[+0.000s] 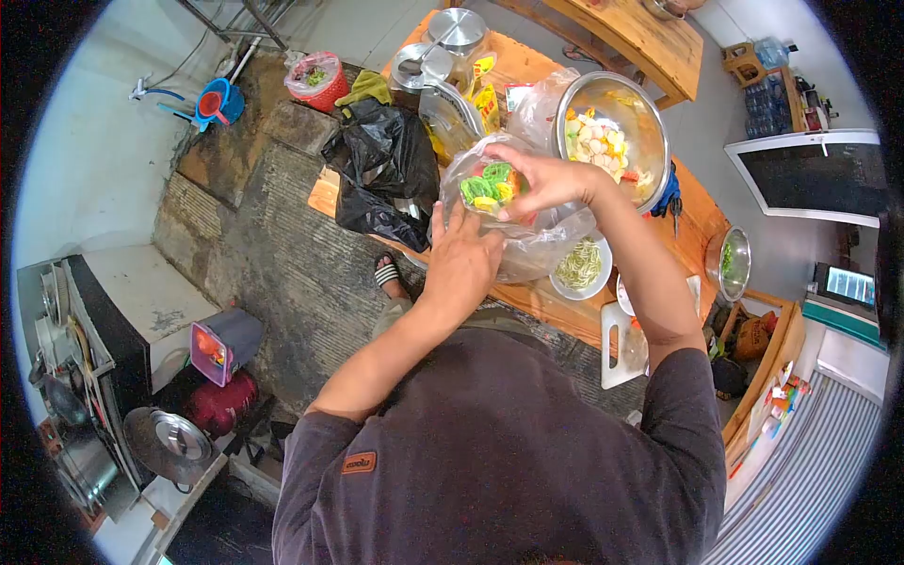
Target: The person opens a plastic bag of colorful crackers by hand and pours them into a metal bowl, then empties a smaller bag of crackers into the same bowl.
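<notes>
Over the wooden table (697, 212), a clear plastic bag (537, 247) hangs open between my hands. My left hand (463, 252) grips the near left edge of the bag, its fingers pressed on the plastic. My right hand (546, 181) reaches in at the bag's mouth, its fingers curved round a green and yellow packet (492, 186). Just beyond on the right stands a large steel bowl (656, 141) with sliced white and yellow food (596, 143). Below the bag is a white bowl (603, 282) of thin pale green strips (578, 265).
A black plastic bag (381, 169) lies at the table's left end. Lidded steel pots (459, 33) stand at the back. A white cutting board (614, 353) juts over the near edge. A steel bowl (737, 266) sits at the right end. A red basket (315, 83) is on the floor.
</notes>
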`<state>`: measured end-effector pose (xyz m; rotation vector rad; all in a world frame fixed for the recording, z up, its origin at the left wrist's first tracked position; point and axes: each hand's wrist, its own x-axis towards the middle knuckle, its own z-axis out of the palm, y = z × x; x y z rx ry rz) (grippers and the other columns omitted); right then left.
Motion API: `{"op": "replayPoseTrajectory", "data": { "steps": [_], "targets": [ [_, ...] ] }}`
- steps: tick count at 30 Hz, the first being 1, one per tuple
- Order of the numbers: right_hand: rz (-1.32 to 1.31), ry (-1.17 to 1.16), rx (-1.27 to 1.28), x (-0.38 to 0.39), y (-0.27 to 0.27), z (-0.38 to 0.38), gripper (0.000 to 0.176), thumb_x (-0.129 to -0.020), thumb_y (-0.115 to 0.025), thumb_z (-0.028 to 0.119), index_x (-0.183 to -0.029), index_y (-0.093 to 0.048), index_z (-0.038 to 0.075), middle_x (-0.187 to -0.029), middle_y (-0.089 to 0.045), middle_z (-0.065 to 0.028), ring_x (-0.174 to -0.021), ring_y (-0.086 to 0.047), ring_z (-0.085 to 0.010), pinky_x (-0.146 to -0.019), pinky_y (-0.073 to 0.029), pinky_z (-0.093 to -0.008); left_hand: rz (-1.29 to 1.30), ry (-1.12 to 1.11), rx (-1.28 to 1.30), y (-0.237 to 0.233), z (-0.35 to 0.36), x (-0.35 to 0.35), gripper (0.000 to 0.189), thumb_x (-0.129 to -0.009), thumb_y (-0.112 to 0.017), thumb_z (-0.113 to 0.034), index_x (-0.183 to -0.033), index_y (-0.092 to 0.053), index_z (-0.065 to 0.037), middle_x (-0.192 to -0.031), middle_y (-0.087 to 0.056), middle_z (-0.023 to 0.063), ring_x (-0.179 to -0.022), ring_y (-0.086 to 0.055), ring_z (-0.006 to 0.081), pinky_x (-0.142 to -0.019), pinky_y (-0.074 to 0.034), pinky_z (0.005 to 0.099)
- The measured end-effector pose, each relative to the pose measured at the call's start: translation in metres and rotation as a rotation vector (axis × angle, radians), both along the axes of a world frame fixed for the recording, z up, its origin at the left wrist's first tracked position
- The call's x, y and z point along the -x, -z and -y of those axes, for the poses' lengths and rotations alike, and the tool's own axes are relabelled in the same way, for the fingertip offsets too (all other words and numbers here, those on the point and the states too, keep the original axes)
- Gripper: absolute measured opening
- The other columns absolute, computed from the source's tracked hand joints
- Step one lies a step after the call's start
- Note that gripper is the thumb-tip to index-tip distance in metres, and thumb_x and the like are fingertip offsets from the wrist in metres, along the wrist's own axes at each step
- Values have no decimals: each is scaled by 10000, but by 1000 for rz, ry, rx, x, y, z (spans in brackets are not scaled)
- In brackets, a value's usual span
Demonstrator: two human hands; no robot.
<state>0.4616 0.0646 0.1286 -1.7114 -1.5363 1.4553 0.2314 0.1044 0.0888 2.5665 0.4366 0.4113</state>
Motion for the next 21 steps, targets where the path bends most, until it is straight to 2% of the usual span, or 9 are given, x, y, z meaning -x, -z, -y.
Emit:
{"op": "replayPoseTrajectory", "data": {
  "steps": [1, 2, 4, 5, 7, 8, 13, 16, 21],
  "targets": [
    [25, 74, 133, 1, 0, 1, 845, -810, -829, 273, -1494, -378, 64, -1394, -529, -103, -1287, -492, -215, -1085, -406, -352, -41, 2, 22, 0, 1, -1, 161, -881, -672, -213, -950, -734, -81, -1203, -579, 213, -1275, -477, 407, -1124, -272, 629],
    [26, 76, 130, -1, 4, 2, 845, -810, -829, 273, -1494, -378, 64, -1394, -529, -103, -1287, -492, -215, -1085, -406, -352, -40, 4, 19, -1, 0, 0, 161, -881, -672, -213, -950, -734, -81, -1203, -579, 213, -1275, -477, 407, -1124, -272, 629],
    [100, 55, -223, -7, 9, 4, 771, -804, -811, 380, -1417, -479, 51, -1371, -553, -154, -1245, -539, -259, -1062, -413, -359, 2, -6, -37, -3, -1, 0, 165, -878, -676, -212, -940, -737, -72, -1291, -553, 230, -1310, -457, 403, -1131, -262, 628],
    [102, 57, -225, -11, 8, 6, 771, -804, -811, 380, -1417, -479, 51, -1371, -553, -154, -1245, -539, -259, -1062, -413, -359, 3, -4, -39, -4, -1, 0, 165, -878, -676, -212, -940, -737, -72, -1291, -553, 230, -1310, -457, 403, -1131, -262, 628],
    [-7, 155, -194, -15, -6, 6, 728, -809, -815, 356, -1397, -504, 60, -1326, -593, -121, -1208, -563, -233, -1050, -421, -351, -27, 24, -58, -4, -2, 1, 160, -871, -683, -209, -933, -740, -72, -1342, -536, 238, -1329, -448, 398, -1149, -235, 627],
    [1, 169, -193, -17, -15, 6, 699, -802, -832, 265, -1401, -521, 80, -1320, -597, -75, -1228, -540, -185, -1065, -411, -339, -29, 25, -59, -5, -1, 2, 160, -871, -683, -209, -933, -740, -72, -1342, -536, 238, -1329, -448, 398, -1149, -235, 627],
    [-18, 274, -216, -32, -28, 19, 671, -806, -790, 231, -1398, -525, 62, -1348, -597, -73, -1242, -544, -185, -1075, -406, -338, -79, 60, -39, -5, 4, 8, 148, -859, -694, -204, -922, -743, -79, -1368, -532, 232, -1328, -459, 379, -1172, -182, 633],
    [-313, 514, -310, -32, -30, 26, 655, -817, -745, 202, -1407, -511, 35, -1358, -586, -83, -1215, -563, -174, -1066, -418, -324, -81, 83, -57, -9, 6, 12, 154, -862, -693, -203, -927, -743, -72, -1357, -541, 226, -1324, -466, 376, -1172, -179, 637],
    [-284, 780, -363, -41, -9, 24, 578, -903, -709, 259, -1395, -511, 27, -1268, -637, -63, -1145, -591, -143, -1012, -446, -300, -50, 83, -39, -8, 4, 11, 169, -884, -661, -202, -921, -736, -55, -1375, -521, 255, -1347, -438, 403, -1169, -174, 645]
  ]
}}
